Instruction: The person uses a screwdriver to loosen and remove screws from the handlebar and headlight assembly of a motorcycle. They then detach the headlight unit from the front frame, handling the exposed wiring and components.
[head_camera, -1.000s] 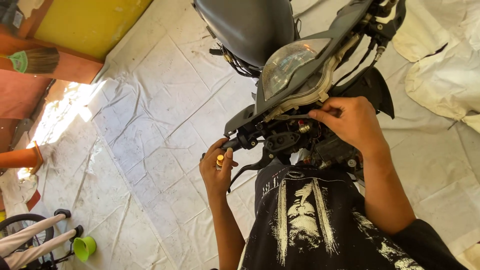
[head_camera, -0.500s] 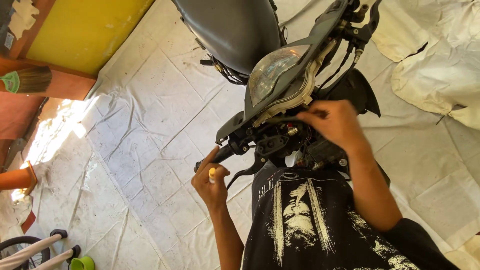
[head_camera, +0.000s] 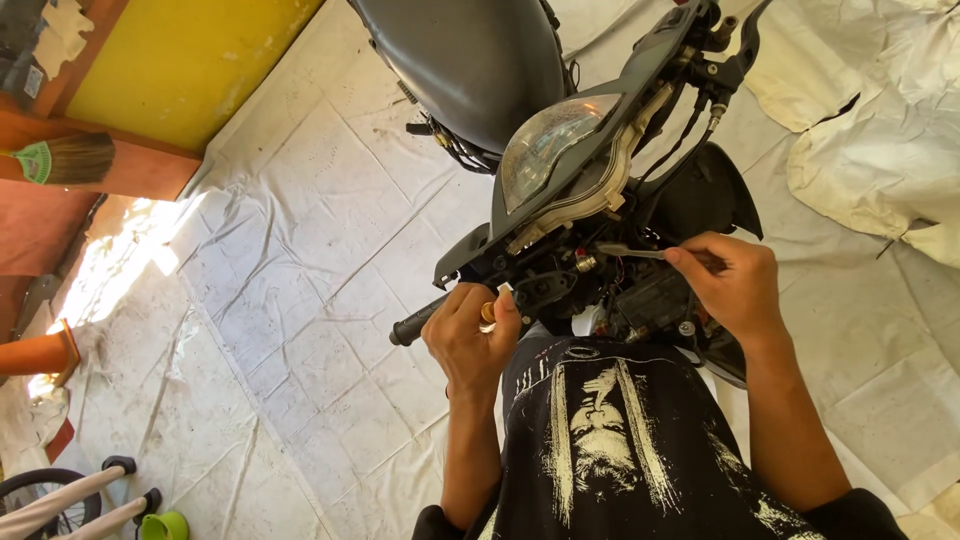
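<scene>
Comparing with the frame half a second back: the right hand has shifted off the middle of the motorcycle's headlight housing and now sits to its right side, fingers pinched around a thin metal tool. The tool's tip points left into the exposed wiring just below the headlight. The left hand has risen from under the handlebar and is now closed around a small brass-coloured part, just below the headlight and touching the underside of the left handlebar grip. The view has also tilted, so the headlight sits higher and more central than before.

Grip state: right hand clenched on the tool; left hand clenched on the brass-coloured part, most of which is hidden by the fingers.

Surroundings, relative to the headlight: dark fuel tank directly above; black cables and a lever to the upper right; the person's black printed shirt below, blocking the lower part of the bike. A creased white sheet covers the floor to the left. Far left, a broom leans on a yellow and orange wall. A green cup lies at lower left beside a bicycle wheel.
</scene>
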